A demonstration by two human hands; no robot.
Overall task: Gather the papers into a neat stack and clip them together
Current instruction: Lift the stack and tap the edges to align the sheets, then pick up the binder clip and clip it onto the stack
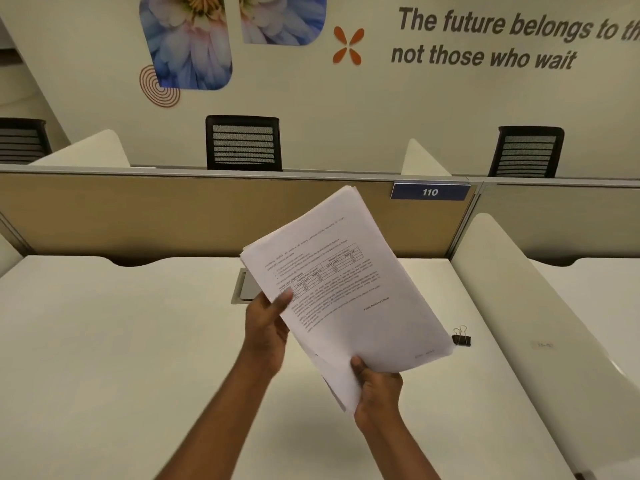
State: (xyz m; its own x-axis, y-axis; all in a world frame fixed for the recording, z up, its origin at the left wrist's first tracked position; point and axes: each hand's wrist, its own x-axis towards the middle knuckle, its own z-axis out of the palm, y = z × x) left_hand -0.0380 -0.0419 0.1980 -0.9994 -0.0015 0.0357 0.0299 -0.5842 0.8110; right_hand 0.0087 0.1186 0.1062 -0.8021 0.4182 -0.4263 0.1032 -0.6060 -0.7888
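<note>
The right hand (pixel 377 386) and left hand (pixel 268 323) both hold the papers (pixel 346 285); tap edges even before taking the binder clip (pixel 461 337).

desk (pixel 104 341) | 2 chairs (pixel 243 143) | partition (pixel 173 216) w/ "110" tag (pixel 430 192)

Matt white papers (pixel 349 271); smooth matt desk (pixel 121 341); metal binder clip (pixel 461 337).

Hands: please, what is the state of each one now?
Left hand: closed on the papers, at their left edge.
Right hand: closed on the papers, at their bottom corner.
</note>
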